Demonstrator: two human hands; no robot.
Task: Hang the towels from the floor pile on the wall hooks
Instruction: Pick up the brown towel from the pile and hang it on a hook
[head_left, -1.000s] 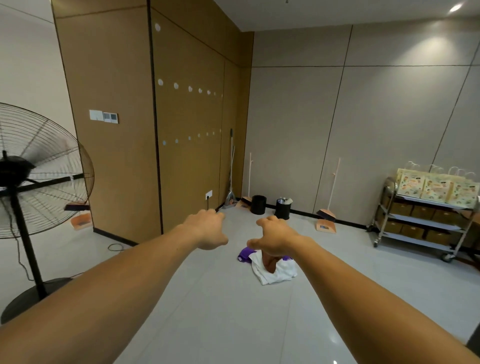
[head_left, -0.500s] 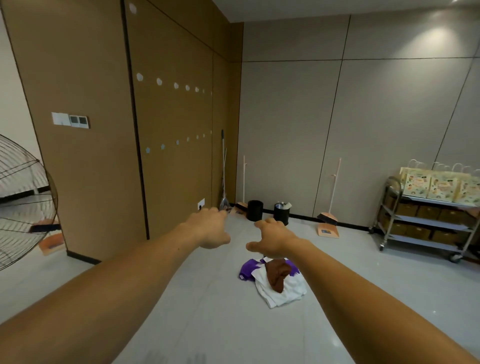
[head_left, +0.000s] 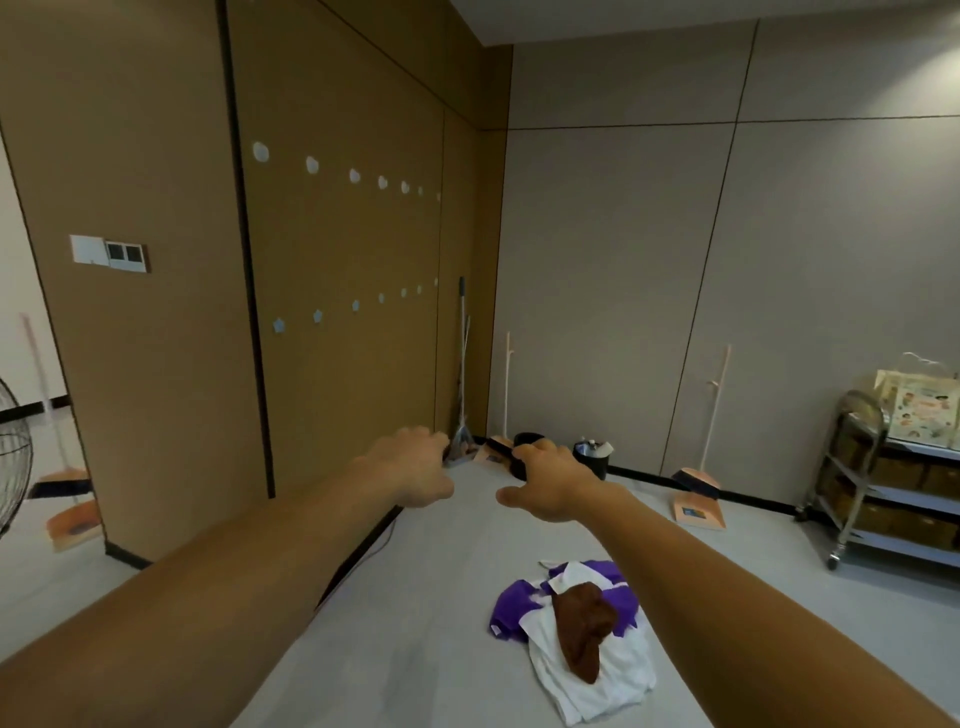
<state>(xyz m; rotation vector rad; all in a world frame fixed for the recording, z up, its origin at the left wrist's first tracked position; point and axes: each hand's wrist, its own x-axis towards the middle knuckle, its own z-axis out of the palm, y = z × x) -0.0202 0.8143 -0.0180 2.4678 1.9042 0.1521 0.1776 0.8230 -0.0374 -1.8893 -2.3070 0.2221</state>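
A pile of towels lies on the grey floor: a brown towel (head_left: 584, 634) on top of a white towel (head_left: 597, 675) and a purple towel (head_left: 511, 608). Two rows of small white wall hooks (head_left: 311, 165) run along the brown wall panel on the left. Both arms stretch forward above the floor. My left hand (head_left: 415, 467) and my right hand (head_left: 550, 488) hang in the air with loosely curled fingers, holding nothing. The pile sits below and just right of my right hand.
Brooms (head_left: 462, 364) and dustpans (head_left: 696, 506) lean in the far corner beside two black bins (head_left: 592, 457). A metal cart (head_left: 883, 493) with boxes stands at the right wall. A standing fan (head_left: 13, 467) shows at the left edge.
The view has moved forward toward the corner; the towel pile now lies nearer and lower in view. The fan has slid off to the left. Both hands stay extended and empty.
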